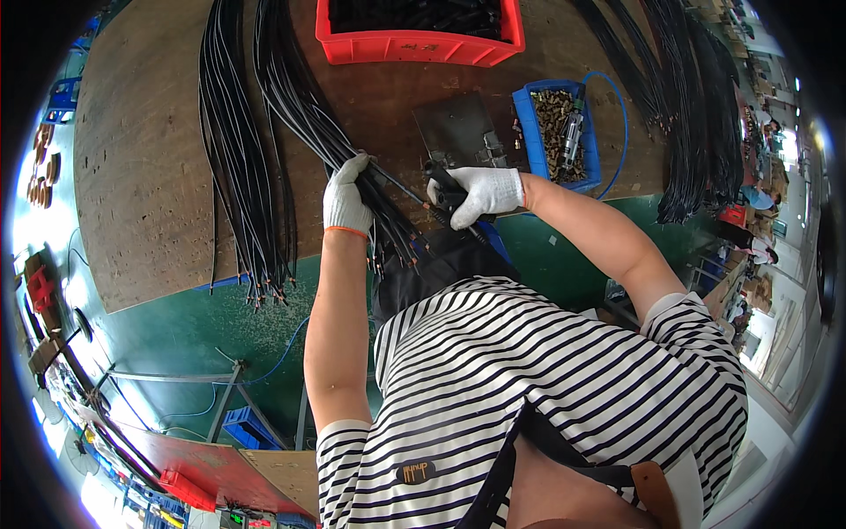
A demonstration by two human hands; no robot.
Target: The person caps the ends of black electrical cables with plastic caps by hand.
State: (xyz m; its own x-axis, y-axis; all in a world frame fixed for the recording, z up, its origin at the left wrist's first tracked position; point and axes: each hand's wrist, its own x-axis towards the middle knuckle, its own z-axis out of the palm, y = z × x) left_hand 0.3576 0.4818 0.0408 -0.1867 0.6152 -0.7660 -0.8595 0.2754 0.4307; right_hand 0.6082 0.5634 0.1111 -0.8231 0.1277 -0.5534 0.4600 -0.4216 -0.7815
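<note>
My left hand [347,196], in a white glove with an orange cuff edge, is closed around a bundle of black cables [308,110] at the table's near edge. Their stripped, copper-coloured ends hang down past it toward my lap. One cable stands apart from the bundle and points toward my right hand [483,192], also white-gloved. That hand is closed on a dark tubular part [446,187], partly covered by the fingers. Its exact kind is hard to make out, as is whether the cable end touches it.
A red bin [421,48] of black parts stands at the far side. To the right, a blue bin [536,132] holds brass-coloured fittings and a metal air tool [573,137] on a blue hose. A metal plate [458,128] lies between. More cables [233,141] drape at left and right [696,115].
</note>
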